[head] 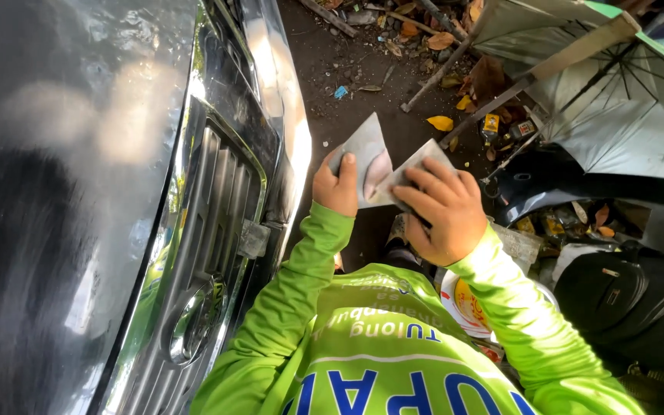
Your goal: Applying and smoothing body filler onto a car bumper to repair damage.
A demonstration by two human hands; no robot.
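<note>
Grey sandpaper (374, 163) is pinched by both hands' fingers, left hand (336, 184) at nine o'clock, right hand (446, 211) at three, folding it.

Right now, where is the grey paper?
In the head view, the grey paper sits mid-frame, held by both hands, just right of the car's grille.

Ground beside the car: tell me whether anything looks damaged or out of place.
An umbrella lies tipped on the ground, ribs exposed, amid dead leaves and litter. Both hands, left hand and right hand, hold a grey sheet.
</note>
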